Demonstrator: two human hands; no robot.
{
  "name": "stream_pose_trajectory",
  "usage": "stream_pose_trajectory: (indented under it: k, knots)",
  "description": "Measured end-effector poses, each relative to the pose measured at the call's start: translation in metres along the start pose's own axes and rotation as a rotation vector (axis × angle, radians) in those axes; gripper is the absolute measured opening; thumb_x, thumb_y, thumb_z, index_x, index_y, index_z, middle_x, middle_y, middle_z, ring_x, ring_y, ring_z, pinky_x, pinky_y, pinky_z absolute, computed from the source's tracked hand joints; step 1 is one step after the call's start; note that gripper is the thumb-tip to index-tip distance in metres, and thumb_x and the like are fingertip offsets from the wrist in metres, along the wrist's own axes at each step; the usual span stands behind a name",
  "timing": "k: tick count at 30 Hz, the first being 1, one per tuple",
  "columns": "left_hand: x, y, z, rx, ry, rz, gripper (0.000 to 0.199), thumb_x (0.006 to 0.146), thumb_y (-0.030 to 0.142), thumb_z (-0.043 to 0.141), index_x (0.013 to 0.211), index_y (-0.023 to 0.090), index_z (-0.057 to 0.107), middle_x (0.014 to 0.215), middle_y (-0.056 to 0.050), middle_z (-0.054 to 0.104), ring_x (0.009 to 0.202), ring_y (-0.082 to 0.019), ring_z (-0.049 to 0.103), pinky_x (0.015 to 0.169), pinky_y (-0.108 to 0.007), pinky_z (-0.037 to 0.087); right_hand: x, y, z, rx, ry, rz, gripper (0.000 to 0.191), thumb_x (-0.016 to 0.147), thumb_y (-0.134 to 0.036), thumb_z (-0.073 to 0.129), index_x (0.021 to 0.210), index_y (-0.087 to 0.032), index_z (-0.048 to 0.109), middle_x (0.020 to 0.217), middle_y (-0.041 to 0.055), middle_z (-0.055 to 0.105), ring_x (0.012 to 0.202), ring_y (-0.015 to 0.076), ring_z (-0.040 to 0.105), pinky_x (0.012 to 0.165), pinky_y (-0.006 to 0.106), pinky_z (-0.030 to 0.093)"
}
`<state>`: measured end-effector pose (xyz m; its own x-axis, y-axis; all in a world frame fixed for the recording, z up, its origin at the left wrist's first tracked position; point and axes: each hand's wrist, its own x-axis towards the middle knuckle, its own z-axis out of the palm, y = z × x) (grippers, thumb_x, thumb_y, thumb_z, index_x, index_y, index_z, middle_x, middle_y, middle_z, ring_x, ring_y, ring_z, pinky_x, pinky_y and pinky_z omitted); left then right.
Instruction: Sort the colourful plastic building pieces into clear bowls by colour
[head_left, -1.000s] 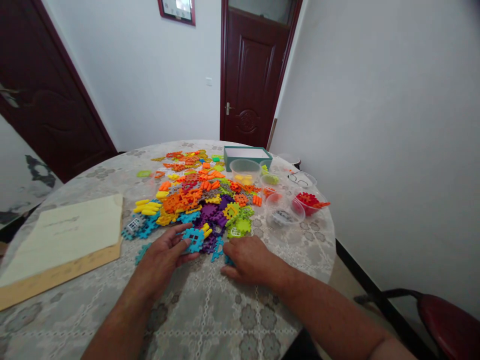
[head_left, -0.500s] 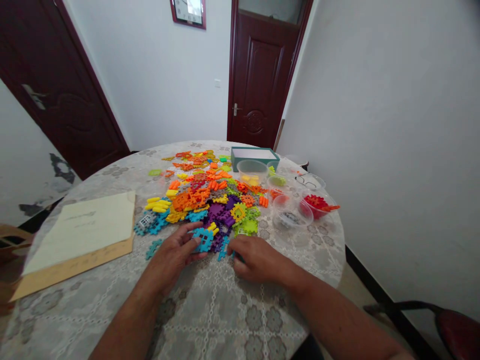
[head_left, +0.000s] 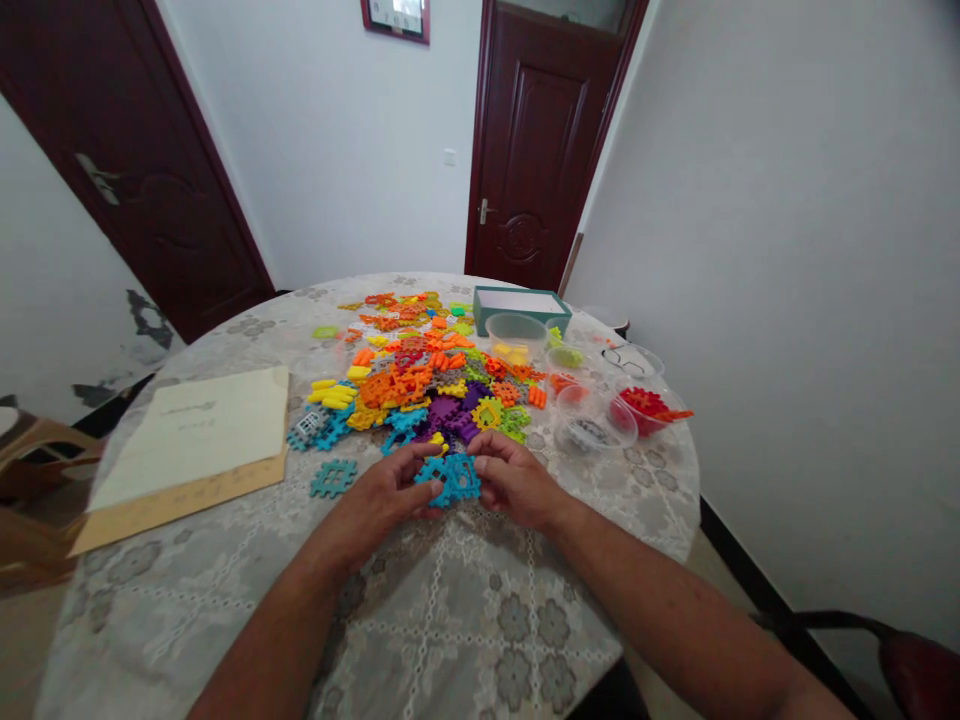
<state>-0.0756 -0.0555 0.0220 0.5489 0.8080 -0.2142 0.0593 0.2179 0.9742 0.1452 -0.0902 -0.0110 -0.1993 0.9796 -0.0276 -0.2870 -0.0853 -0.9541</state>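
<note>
Near the front of a heap of coloured plastic pieces (head_left: pixel 401 385), my left hand (head_left: pixel 390 487) grips a blue notched piece (head_left: pixel 433 480) between thumb and fingers. My right hand (head_left: pixel 514 480) pinches a second blue piece (head_left: pixel 466 477) by its right side. The two blue pieces meet or overlap between my hands; whether they are joined I cannot tell. Purple pieces (head_left: pixel 446 412) lie just behind them, and a teal square piece (head_left: pixel 333 479) lies flat on the cloth left of my left hand.
Clear tubs stand right of the heap, one with red pieces (head_left: pixel 643 405), one with grey pieces (head_left: pixel 587 432). Behind them is a green box (head_left: pixel 523 298). Paper sheets (head_left: pixel 195 430) lie on the left of the round table (head_left: pixel 420 640).
The view has shifted slightly. My right hand has lifted a blue piece from the front of the heap and brought it against the one in my left hand.
</note>
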Motion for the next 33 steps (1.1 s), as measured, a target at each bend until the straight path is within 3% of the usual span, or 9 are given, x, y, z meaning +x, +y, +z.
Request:
stream_pose_trajectory:
  k: [6,11,13,16,19,22,26,33]
  knots:
    - [0.0,-0.007,0.002,0.008,-0.056,0.057,0.051,0.082,0.029,0.077,0.131,0.025,0.066,0.117,-0.008,0.074,0.103,-0.025,0.07,0.084,-0.04,0.062,0.003,0.012,0.007,0.02,-0.005,0.005,0.033,0.086,-0.044,0.074,0.105,-0.023,0.057,0.061,-0.0064,0.062,0.048,0.0112,0.055,0.046,0.021,0.048]
    - [0.003,-0.008,0.0,-0.035,0.099,0.075,0.05,0.079,0.025,0.076,0.129,0.023,0.067,0.111,-0.007,0.073,0.092,-0.023,0.071,0.08,-0.039,0.064,0.004,0.011,0.001,-0.106,0.022,-0.015,0.032,0.088,-0.04,0.074,0.113,-0.023,0.062,0.077,-0.0008,0.069,0.063,0.0147,0.065,0.061,0.028,0.056]
    - [0.005,-0.007,-0.003,-0.082,0.189,0.102,0.051,0.077,0.02,0.075,0.128,0.023,0.067,0.108,-0.007,0.072,0.091,-0.022,0.071,0.081,-0.04,0.064,0.004,0.008,-0.004,-0.271,0.068,-0.099,0.03,0.094,-0.039,0.067,0.12,-0.025,0.064,0.084,0.0012,0.069,0.068,0.0165,0.066,0.064,0.031,0.057]
    - [0.007,-0.005,-0.011,-0.221,0.357,0.156,0.058,0.073,0.012,0.071,0.129,0.024,0.064,0.105,-0.005,0.07,0.09,-0.02,0.07,0.081,-0.039,0.065,0.002,0.004,-0.011,-0.714,0.134,-0.365,0.022,0.098,-0.03,0.059,0.117,-0.026,0.068,0.103,0.0065,0.07,0.089,0.0205,0.068,0.079,0.036,0.057]
    - [0.009,-0.003,-0.017,-0.336,0.479,0.19,0.061,0.072,0.007,0.067,0.13,0.023,0.062,0.099,-0.003,0.067,0.084,-0.017,0.067,0.078,-0.035,0.066,-0.002,0.006,-0.011,-1.083,0.081,-0.531,0.023,0.098,-0.024,0.057,0.119,-0.025,0.068,0.116,0.0096,0.068,0.109,0.024,0.064,0.094,0.041,0.053]
    - [0.009,-0.002,-0.019,-0.406,0.515,0.191,0.059,0.071,0.006,0.065,0.129,0.02,0.062,0.104,-0.005,0.067,0.086,-0.017,0.067,0.077,-0.034,0.066,-0.007,0.01,-0.004,-1.332,-0.002,-0.461,0.026,0.097,-0.03,0.063,0.122,-0.023,0.065,0.12,0.0111,0.065,0.109,0.0251,0.063,0.094,0.04,0.053]
    - [0.008,-0.002,-0.018,-0.463,0.515,0.181,0.05,0.074,0.008,0.067,0.123,0.018,0.063,0.111,-0.009,0.067,0.094,-0.019,0.068,0.079,-0.034,0.066,-0.013,0.009,0.006,-1.539,-0.027,-0.3,0.022,0.096,-0.035,0.065,0.114,-0.021,0.065,0.119,0.0106,0.062,0.103,0.0241,0.062,0.087,0.036,0.052]
    - [0.004,0.001,-0.017,-0.512,0.489,0.166,0.047,0.076,0.008,0.067,0.122,0.017,0.065,0.099,-0.005,0.065,0.085,-0.015,0.065,0.084,-0.04,0.065,-0.013,0.004,0.001,-1.446,-0.101,-0.311,0.007,0.096,-0.026,0.064,0.097,-0.02,0.061,0.111,0.009,0.059,0.096,0.0215,0.06,0.084,0.034,0.05]
